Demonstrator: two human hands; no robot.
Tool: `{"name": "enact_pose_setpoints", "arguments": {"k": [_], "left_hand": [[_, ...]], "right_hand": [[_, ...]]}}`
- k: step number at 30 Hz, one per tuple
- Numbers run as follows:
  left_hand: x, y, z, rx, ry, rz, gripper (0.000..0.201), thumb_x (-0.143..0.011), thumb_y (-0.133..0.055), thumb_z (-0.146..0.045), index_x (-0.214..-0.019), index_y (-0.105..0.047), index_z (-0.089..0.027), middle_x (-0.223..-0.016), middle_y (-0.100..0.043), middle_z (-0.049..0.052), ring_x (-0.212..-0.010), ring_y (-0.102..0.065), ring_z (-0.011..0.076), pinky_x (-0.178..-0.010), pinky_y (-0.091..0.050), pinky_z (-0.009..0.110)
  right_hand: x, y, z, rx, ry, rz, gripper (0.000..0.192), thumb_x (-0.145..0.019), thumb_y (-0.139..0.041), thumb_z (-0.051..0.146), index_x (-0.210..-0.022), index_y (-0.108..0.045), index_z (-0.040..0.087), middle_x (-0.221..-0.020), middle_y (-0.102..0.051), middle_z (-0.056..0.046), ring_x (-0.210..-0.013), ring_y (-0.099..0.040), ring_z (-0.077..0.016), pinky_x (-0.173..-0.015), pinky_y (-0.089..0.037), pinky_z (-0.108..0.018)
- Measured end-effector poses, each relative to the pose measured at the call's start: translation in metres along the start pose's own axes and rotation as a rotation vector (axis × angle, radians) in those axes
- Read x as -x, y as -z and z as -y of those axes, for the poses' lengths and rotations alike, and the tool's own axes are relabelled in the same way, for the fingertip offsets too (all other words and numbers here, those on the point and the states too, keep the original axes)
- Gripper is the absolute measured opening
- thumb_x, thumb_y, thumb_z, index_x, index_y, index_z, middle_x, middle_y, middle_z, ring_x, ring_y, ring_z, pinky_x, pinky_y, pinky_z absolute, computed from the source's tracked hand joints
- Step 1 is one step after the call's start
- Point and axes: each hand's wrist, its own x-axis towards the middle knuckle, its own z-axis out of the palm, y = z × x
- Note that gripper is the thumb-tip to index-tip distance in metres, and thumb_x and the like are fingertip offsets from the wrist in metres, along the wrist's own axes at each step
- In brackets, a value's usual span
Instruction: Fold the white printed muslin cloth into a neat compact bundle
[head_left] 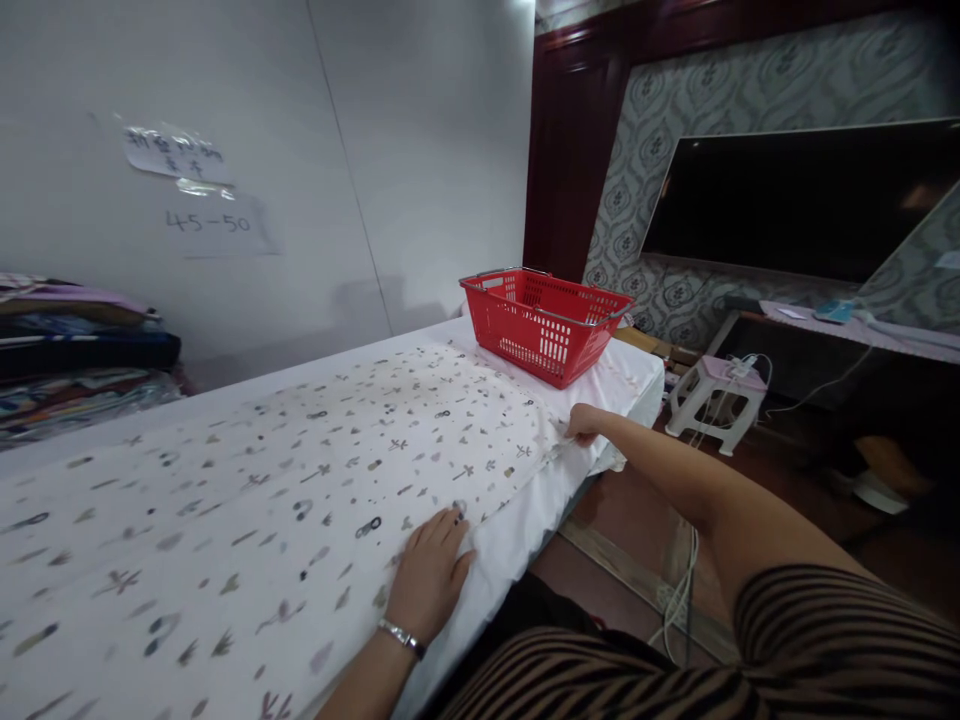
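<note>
A white cloth (330, 480) printed with small plants and shapes is spread along a table covered in white. My left hand (431, 570), with a bracelet at the wrist, lies flat on the cloth near its front edge, fingers stretched out. Farther off, my right hand (583, 423) is closed on the gathered right-hand end of the cloth, at the table's front edge. What its fingertips do is hidden from view. Just behind that hand stands a red plastic basket (540, 335) with metal handles.
Folded fabrics (82, 350) are stacked at the left by a grey wall panel with paper signs (180, 160). On the right are a white stool (716, 400) bearing a power strip, cables on the floor, an ironing board (885, 330) and a wall-mounted television (802, 200).
</note>
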Motion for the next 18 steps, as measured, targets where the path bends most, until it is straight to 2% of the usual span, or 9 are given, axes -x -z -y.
{"name": "enact_pose_setpoints", "arguments": {"k": [6, 12, 18], "left_hand": [[0.000, 0.000, -0.002, -0.002, 0.031, 0.002, 0.032, -0.083, -0.049, -0.027, -0.113, -0.059, -0.022, -0.128, -0.056, 0.007, -0.119, -0.049, 0.0255, -0.099, -0.041, 0.046], [0.000, 0.003, -0.004, 0.000, 0.045, 0.016, 0.029, -0.082, -0.047, -0.022, -0.109, -0.060, -0.023, -0.125, -0.057, 0.006, -0.117, -0.049, 0.0235, -0.098, -0.040, 0.044], [-0.006, 0.019, -0.014, -0.001, 0.103, 0.090, 0.020, -0.084, -0.043, -0.017, -0.092, -0.061, -0.020, -0.100, -0.060, 0.006, -0.094, -0.053, 0.0208, -0.085, -0.044, 0.039]], "right_hand": [[-0.001, -0.003, 0.005, 0.136, -0.033, -0.053, 0.013, -0.066, -0.069, 0.016, -0.075, -0.063, 0.008, -0.037, -0.047, 0.003, -0.037, -0.050, -0.0130, -0.042, -0.045, -0.024], [0.002, 0.008, -0.001, 0.241, -0.001, -0.128, 0.018, -0.065, -0.068, 0.016, -0.080, -0.064, 0.009, -0.047, -0.057, -0.005, -0.049, -0.060, -0.0205, -0.046, -0.045, -0.026], [0.009, 0.008, -0.012, 0.336, 0.069, -0.198, 0.024, -0.066, -0.063, 0.009, -0.090, -0.063, 0.009, -0.073, -0.067, -0.013, -0.070, -0.065, -0.0246, -0.053, -0.044, -0.025]]}}
